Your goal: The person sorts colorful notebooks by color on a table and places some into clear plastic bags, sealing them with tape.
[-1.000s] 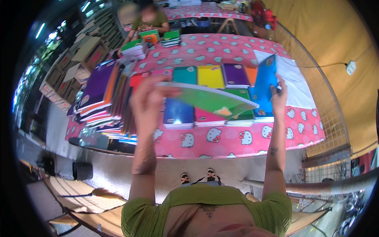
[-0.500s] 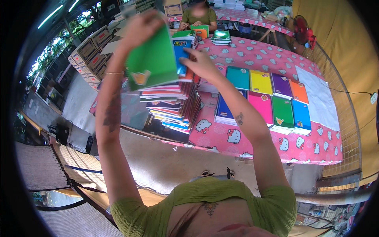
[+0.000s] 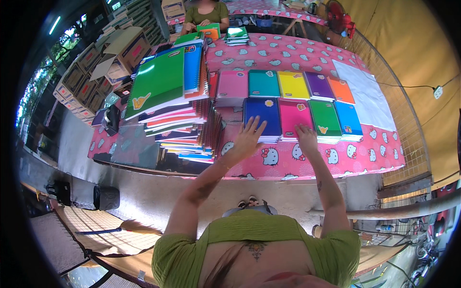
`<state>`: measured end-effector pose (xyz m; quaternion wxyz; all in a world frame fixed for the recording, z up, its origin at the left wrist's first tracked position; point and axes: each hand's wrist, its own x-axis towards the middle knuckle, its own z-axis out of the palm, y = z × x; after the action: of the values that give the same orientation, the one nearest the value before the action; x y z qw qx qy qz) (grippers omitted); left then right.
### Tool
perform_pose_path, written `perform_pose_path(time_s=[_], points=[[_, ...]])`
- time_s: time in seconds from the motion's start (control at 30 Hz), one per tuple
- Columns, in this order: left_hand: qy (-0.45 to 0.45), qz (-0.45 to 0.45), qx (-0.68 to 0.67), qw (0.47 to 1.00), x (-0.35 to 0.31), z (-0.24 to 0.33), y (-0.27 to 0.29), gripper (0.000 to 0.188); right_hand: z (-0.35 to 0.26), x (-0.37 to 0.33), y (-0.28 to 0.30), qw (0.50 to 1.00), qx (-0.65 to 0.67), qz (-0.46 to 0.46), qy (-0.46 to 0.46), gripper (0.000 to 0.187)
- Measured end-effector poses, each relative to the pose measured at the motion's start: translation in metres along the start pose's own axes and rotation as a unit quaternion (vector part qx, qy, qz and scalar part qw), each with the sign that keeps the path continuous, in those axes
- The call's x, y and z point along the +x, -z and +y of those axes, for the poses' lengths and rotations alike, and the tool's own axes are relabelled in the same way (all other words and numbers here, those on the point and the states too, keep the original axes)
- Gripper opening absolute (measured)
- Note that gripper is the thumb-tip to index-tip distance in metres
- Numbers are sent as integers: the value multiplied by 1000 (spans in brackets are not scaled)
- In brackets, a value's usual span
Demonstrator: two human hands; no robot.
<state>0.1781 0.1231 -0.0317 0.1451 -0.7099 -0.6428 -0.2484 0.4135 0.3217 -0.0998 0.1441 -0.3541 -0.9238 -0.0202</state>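
Observation:
My left hand [image 3: 248, 138] is open, its spread fingers touching the near left part of a dark blue notebook [image 3: 261, 113] on a small stack. Beside it, my right hand [image 3: 306, 137] rests open with its fingertips on the near right edge of a hot pink notebook [image 3: 292, 115]. Left of both hands stands a tall, uneven pile of spiral notebooks [image 3: 185, 125]. A green notebook [image 3: 156, 86] lies tilted on top of that pile, partly over a blue notebook [image 3: 192, 67].
Small notebook stacks stand in two rows, including teal [image 3: 263, 82], yellow [image 3: 293, 85], purple [image 3: 319, 86] and orange [image 3: 340, 90]. White sheeting [image 3: 367, 98] covers the table's right part. Across the table, a person [image 3: 206, 17] handles notebooks. Cardboard boxes [image 3: 127, 50] stand at left; a red fan [image 3: 336, 17] behind.
My left hand has let go of the green notebook, now on the tall pile. Both hands have come down toward me and right, onto the blue and pink stacks. The view has shifted.

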Motion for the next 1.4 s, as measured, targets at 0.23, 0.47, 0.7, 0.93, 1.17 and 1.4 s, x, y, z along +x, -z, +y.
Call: perform_pose_path(time_s=[0.23, 0.47, 0.7, 0.93, 1.17, 1.4], points=[[44, 12, -119, 992, 57, 5, 59, 46, 29, 35, 146, 852, 427, 183, -242, 37], [87, 315, -419, 847, 75, 60, 292, 30, -97, 108, 312, 753, 494, 427, 80, 37], [-104, 516, 245, 815, 81, -57, 476, 25, -260, 163, 309, 830, 331, 330, 304, 28], [134, -201, 86, 967, 121, -152, 352, 55, -234, 220, 257, 711, 690, 69, 116, 28], [253, 167, -113, 946, 77, -307, 372, 44, -174, 271, -40, 978, 110, 137, 108, 61], [373, -244, -54, 894, -84, -384, 117, 34, -212, 258, -45, 969, 234, 75, -22, 24]])
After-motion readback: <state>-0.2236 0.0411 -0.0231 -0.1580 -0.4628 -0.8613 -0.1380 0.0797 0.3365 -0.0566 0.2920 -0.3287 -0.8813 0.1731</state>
